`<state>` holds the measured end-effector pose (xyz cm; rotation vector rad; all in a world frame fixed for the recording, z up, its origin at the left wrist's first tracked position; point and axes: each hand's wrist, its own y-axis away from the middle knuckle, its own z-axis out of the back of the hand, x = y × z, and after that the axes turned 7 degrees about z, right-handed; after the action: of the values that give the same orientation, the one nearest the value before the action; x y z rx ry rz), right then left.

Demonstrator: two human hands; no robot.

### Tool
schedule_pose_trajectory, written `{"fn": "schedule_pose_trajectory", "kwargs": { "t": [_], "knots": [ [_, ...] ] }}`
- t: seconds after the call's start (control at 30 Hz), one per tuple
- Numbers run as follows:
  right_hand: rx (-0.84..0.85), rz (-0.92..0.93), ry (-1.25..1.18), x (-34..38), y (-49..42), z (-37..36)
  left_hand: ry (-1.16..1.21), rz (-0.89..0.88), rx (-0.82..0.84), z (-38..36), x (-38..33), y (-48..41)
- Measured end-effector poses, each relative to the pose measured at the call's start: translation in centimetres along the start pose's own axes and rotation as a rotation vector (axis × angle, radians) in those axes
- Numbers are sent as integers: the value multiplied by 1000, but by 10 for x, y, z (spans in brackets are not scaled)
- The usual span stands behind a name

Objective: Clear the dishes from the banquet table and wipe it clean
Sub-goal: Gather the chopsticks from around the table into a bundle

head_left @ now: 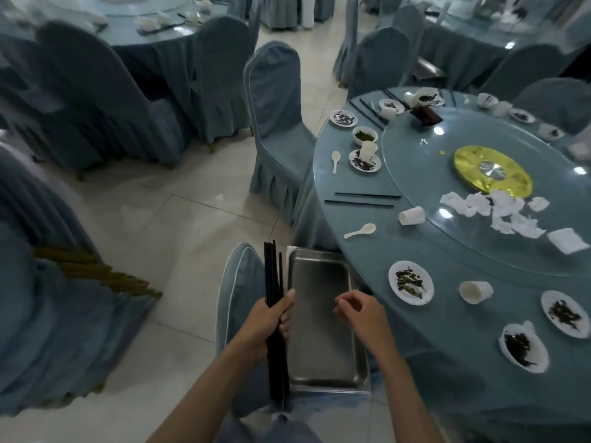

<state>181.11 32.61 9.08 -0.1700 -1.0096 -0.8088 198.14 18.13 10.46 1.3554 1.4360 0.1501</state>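
Observation:
My left hand [270, 321] grips a bundle of black chopsticks [273, 273] upright beside an empty steel tray [323, 356] that rests on a chair seat. My right hand [359, 311] hovers over the tray with loosely curled fingers and holds nothing. On the round banquet table [361, 251] to the right lie small white plates with dark scraps [411, 282], a tipped white cup [475, 291], a white spoon [359, 231], two more black chopsticks [361, 199] and crumpled white napkins [499, 212].
A glass turntable [447, 174] with a yellow centre covers the table's middle. Blue-covered chairs [275, 100] stand around it and around other tables at the back. Tiled floor [153, 219] lies open to the left.

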Motion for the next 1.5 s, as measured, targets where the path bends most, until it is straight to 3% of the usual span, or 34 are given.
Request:
{"fn": "schedule_pose_trajectory", "kwargs": {
  "t": [0.17, 0.37, 0.6, 0.83, 1.5],
  "knots": [
    [-41, 8, 185, 13, -24, -19, 8, 56, -19, 31, -40, -16],
    [-127, -50, 438, 43, -56, -59, -30, 148, 94, 77, -104, -59],
    [-227, -216, 503, 107, -99, -129, -29, 304, 229, 144, -201, -107],
    [-256, -237, 532, 170, -144, -159, -6, 377, 296, 181, -266, -131],
    [-414, -472, 330, 148, -299, -124, -457, 436, 305, 92, -383, -291]
  ]
}}
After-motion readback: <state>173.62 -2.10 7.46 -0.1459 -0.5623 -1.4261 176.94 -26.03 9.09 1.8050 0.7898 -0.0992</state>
